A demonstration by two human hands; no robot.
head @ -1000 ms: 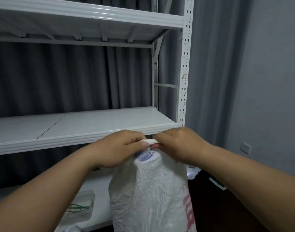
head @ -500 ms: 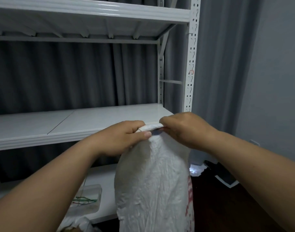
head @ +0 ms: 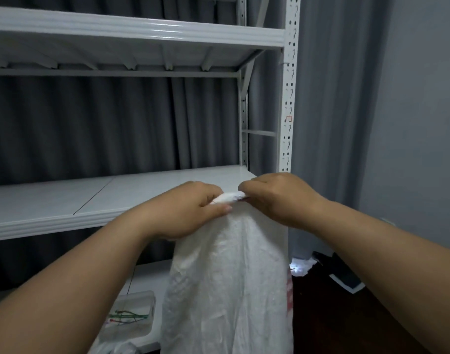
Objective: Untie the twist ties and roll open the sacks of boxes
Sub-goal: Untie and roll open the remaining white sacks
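A tall white woven sack (head: pixel 226 284) hangs in front of me, with red print on its right side. Its gathered top edge (head: pixel 229 197) stretches between my two hands. My left hand (head: pixel 190 210) grips the left end of that edge, thumb underneath. My right hand (head: pixel 275 198) pinches the right end, fingers curled over it. No twist tie shows on the sack's mouth; my fingers hide most of the top. What is inside the sack is hidden.
A white metal shelving rack (head: pixel 131 195) stands just behind the sack, its perforated post (head: pixel 287 98) at right. On the lower shelf a clear plastic tub (head: pixel 131 315) holds green and red ties. Dark curtains hang behind; dark floor with papers (head: pixel 346 277) lies at right.
Both hands have lifted the sack's top edge higher, up to the middle shelf's front rim, and the blue print near the mouth has passed out of sight. The grip is unchanged.
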